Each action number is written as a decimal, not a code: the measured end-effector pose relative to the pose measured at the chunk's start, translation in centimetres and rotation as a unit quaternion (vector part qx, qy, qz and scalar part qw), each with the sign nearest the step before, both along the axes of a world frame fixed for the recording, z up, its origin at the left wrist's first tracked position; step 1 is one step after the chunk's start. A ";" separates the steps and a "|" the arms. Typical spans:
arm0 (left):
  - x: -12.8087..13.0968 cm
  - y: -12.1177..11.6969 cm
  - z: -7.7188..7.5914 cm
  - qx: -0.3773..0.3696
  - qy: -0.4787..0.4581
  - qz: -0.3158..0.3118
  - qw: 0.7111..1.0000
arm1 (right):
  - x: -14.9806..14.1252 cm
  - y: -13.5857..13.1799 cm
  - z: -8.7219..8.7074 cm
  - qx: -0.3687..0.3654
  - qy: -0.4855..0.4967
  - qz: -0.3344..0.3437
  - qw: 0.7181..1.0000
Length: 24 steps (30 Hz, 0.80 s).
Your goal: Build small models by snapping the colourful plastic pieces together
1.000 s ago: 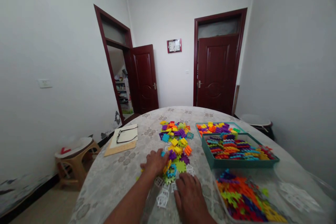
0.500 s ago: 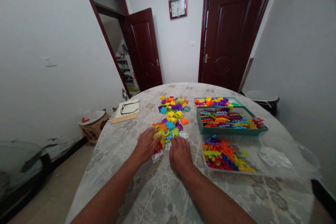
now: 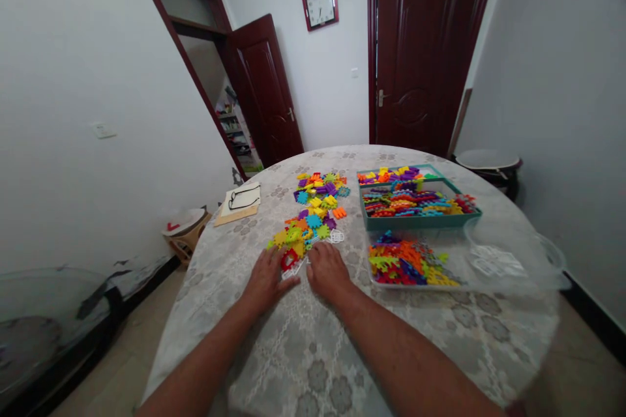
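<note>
the left hand (image 3: 267, 277), thumb spread wide, lies beside a toothed red plastic piece (image 3: 293, 254). the right hand (image 3: 328, 271) curls, grip unclear, near white latticework (image 3: 336, 236).

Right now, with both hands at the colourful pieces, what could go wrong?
The left hand is beside the loose colourful pieces, so a nudge might scatter them. White pieces near the right hand could be overlooked against the pale patterned tablecloth. Swung outward, that hand might bump the clear tray on its right.
</note>
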<state>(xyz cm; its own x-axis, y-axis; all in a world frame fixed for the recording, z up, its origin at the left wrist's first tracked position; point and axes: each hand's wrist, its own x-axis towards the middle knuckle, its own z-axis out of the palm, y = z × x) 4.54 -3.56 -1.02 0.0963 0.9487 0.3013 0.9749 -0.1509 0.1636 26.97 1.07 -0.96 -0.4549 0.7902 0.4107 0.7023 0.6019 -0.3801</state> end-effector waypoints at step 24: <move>0.9 -0.4 1.3 0.023 -0.064 -0.208 0.976 | -0.5 0.1 0.0 -0.006 0.011 -0.022 1.000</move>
